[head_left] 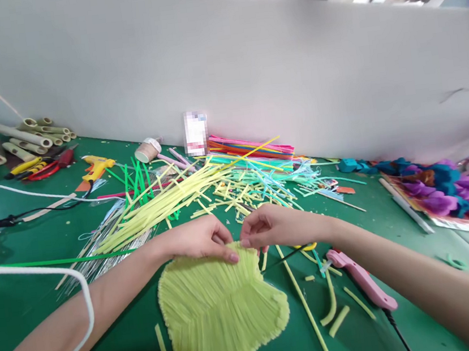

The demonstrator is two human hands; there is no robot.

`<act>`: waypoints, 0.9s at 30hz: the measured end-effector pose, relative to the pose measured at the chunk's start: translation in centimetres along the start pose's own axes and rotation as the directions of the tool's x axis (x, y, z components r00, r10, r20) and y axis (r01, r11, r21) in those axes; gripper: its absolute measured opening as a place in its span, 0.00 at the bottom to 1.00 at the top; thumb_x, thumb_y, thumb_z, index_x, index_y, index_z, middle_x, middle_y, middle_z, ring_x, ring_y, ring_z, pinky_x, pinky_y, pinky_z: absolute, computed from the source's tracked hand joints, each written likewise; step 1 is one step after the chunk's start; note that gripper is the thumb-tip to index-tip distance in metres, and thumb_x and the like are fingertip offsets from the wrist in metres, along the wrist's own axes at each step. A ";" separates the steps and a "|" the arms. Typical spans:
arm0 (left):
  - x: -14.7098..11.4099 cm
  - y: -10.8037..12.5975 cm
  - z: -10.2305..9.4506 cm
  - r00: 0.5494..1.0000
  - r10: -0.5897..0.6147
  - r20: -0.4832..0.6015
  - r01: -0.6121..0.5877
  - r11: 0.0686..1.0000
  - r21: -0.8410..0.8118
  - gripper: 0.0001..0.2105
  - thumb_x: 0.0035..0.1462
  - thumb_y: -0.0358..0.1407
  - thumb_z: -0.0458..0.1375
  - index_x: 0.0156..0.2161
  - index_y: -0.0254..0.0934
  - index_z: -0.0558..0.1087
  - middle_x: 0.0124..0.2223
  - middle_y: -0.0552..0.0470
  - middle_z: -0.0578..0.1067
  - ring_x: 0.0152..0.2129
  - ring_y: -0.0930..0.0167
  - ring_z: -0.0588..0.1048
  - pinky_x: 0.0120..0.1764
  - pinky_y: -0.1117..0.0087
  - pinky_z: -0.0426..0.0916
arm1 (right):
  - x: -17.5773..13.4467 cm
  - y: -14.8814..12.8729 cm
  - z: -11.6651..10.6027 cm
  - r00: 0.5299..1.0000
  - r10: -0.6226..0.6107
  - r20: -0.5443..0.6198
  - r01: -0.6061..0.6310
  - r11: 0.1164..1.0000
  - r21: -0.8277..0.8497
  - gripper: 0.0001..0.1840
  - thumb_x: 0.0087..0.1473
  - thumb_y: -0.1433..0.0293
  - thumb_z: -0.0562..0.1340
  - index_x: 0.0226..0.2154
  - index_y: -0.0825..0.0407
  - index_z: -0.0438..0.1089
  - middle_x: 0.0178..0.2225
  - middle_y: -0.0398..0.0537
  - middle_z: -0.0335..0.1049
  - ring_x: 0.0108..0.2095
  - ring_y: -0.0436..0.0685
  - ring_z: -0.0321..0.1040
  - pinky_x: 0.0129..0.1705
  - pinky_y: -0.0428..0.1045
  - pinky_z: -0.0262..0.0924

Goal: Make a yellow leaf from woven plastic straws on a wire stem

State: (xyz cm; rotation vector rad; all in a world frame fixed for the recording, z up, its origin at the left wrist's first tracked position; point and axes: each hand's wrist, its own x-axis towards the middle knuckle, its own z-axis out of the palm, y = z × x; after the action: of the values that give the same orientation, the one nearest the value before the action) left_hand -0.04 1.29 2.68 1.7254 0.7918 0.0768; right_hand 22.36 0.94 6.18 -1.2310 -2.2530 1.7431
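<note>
Leaf (221, 314) getting edge work, I reckon: left hand (201, 237) and right hand (272, 225) both pinching its top; next move probably needs steady grip. Pink corded tool's (362, 279) near right hand.

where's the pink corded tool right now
In the head view, the pink corded tool lies right of centre on the green table, between the pleated yellow-green piece and the right forearm.

We look through one head-worn camera, facing forward and down over the green table (127, 348) to the white partition (311, 75) beyond. Our forearms (400, 274) enter close by at the lower corners; the left hand (202, 241) and right hand (275, 226) meet near mid-view. The partition's top edge slopes down rightward before us.
</note>
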 end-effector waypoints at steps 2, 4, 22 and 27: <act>0.0 0.0 0.1 1.000 -0.007 -0.013 0.007 1.000 0.011 0.25 0.46 0.54 0.64 0.20 0.38 0.57 0.20 0.61 0.50 0.17 0.77 0.47 0.20 0.69 0.39 | 0.4 -0.1 0.1 1.000 -0.003 -0.007 0.003 0.999 -0.041 0.12 0.51 0.61 0.65 0.30 0.54 0.74 0.25 0.41 0.70 0.26 0.50 0.69 0.29 0.45 0.63; 0.0 0.0 0.1 1.000 -0.011 -0.019 0.011 1.000 0.019 0.25 0.46 0.53 0.64 0.20 0.38 0.57 0.20 0.61 0.50 0.17 0.77 0.47 0.20 0.69 0.40 | 0.7 0.0 0.3 0.999 -0.011 -0.033 0.009 0.997 -0.074 0.11 0.51 0.62 0.65 0.30 0.54 0.74 0.24 0.40 0.70 0.25 0.49 0.67 0.28 0.44 0.61; 0.0 0.0 -0.2 0.999 0.001 -0.040 0.002 0.997 0.081 0.26 0.46 0.54 0.63 0.21 0.38 0.56 0.20 0.61 0.49 0.18 0.76 0.49 0.20 0.70 0.41 | 1.3 0.2 1.2 0.987 -0.078 -0.144 0.048 0.978 -0.201 0.11 0.52 0.64 0.63 0.27 0.55 0.73 0.20 0.38 0.62 0.22 0.46 0.53 0.23 0.43 0.49; 0.0 0.0 -0.3 0.999 -0.004 -0.046 0.007 0.998 0.069 0.25 0.46 0.54 0.63 0.21 0.38 0.57 0.19 0.61 0.49 0.18 0.76 0.48 0.20 0.70 0.41 | 1.4 0.7 2.0 0.966 -0.164 -0.198 0.108 0.957 -0.269 0.11 0.54 0.64 0.62 0.28 0.54 0.72 0.22 0.40 0.66 0.23 0.47 0.58 0.26 0.44 0.53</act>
State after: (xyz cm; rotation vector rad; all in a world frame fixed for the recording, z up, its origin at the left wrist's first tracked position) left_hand -0.19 1.50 2.77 1.7916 0.8418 0.0867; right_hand 20.85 0.24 4.32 -1.2033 -2.4178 1.2328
